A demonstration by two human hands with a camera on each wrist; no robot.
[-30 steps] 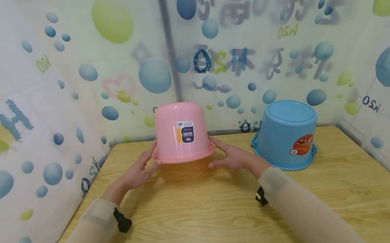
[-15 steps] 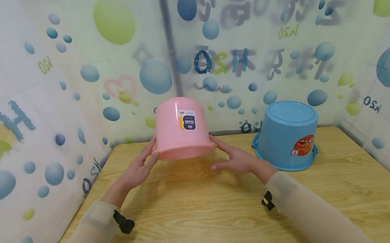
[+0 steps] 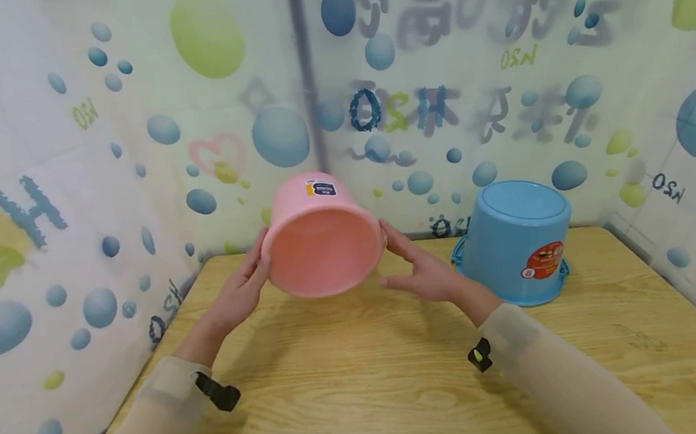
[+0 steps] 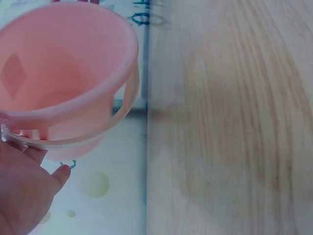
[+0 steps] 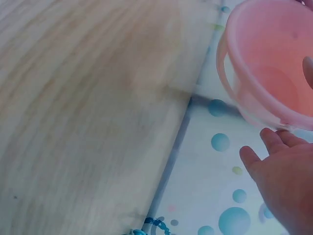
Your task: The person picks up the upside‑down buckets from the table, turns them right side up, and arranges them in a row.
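Sheeting printed with bubbles and lettering [image 3: 205, 38] lines the walls behind a wood-grained, glossy surface [image 3: 316, 375]. Above this surface, apart from it and between the two hands, is a pink bucket [image 3: 324, 249], tilted so that its round mouth faces the head camera. Left grip [image 3: 241, 293]: thumb and fingers pinch the rim [image 4: 133, 44], some fingers passing behind the pale handle [image 4: 130, 90]. Right grip [image 3: 424, 274]: fingers nearly straight against the opposite side, thumb spread away from the rim; their exact contact is partly hidden. Handling, as judged from appearance: thin moulded plastic, light for its bulk, stiff at the thickened rim but likely to flex slightly along the wall; unlikely to break, though its smooth gloss may prove slippery. Best hold: opposite sides of the rim, where the lip stops the fingers sliding; the loose handle would probably let it swing. Note the tapering wall and flat paper-like label [image 3: 321, 189]. For comparison, a blue bucket [image 3: 516, 239] of similar tapered form stands mouth-down on the surface to the right, bearing a rounded red sticker [image 3: 544, 261].
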